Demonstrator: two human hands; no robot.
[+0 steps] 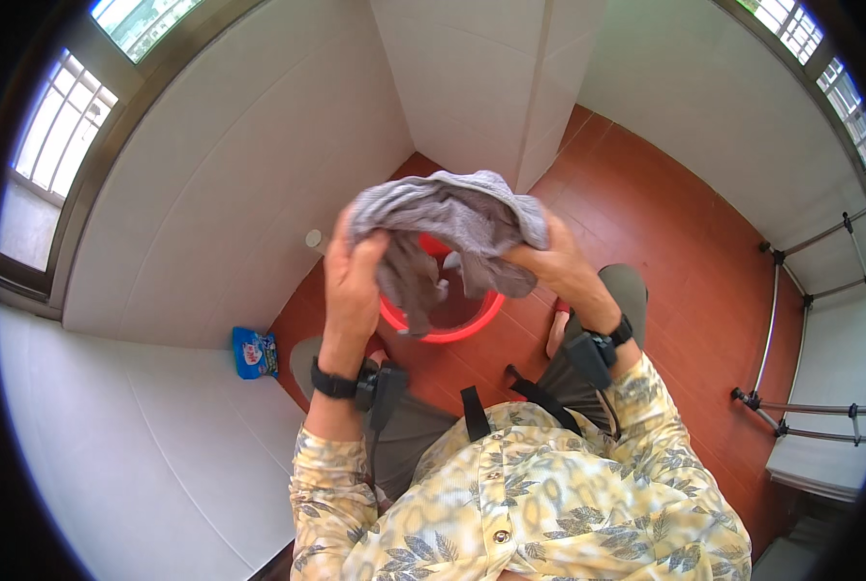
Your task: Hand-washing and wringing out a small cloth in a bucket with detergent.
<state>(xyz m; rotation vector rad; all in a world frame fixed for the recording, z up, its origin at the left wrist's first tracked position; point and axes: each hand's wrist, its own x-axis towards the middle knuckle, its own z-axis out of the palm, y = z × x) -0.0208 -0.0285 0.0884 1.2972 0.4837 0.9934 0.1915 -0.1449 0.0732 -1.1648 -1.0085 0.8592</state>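
Observation:
A bunched grey cloth (447, 210), lighter along its upper edge, is stretched between my two hands. My left hand (355, 265) grips its left end, thumb over the front. At the right end, my right hand (564, 261) is closed on the fabric, with some fingers hidden by it. Folds of the cloth hang down over a red plastic basin (462, 335) on the floor between my feet. The basin holds what looks like dark water, and a small pale thing shows behind the cloth; I cannot tell what it is.
A blue detergent bag (254, 354) stands by the wall at the left. A metal tube rack (767, 327) is on the right. Pale walls enclose the red tiled floor (665, 276). A white round pipe end or cap (314, 238) is near the left wall.

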